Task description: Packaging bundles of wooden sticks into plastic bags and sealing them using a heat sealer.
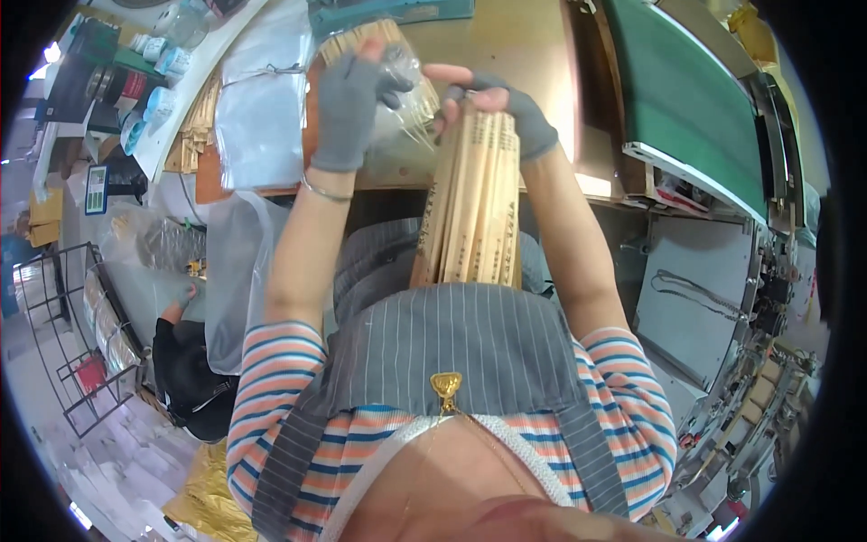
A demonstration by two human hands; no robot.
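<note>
Your right hand grips the top of the wooden stick bundle, which stands against your apron. Left hand pinches the clear bag. If the bag mouth collapses, the sticks could snag and splay.

Packing workshop: conveyor belt, stacked plastic bags.
</note>
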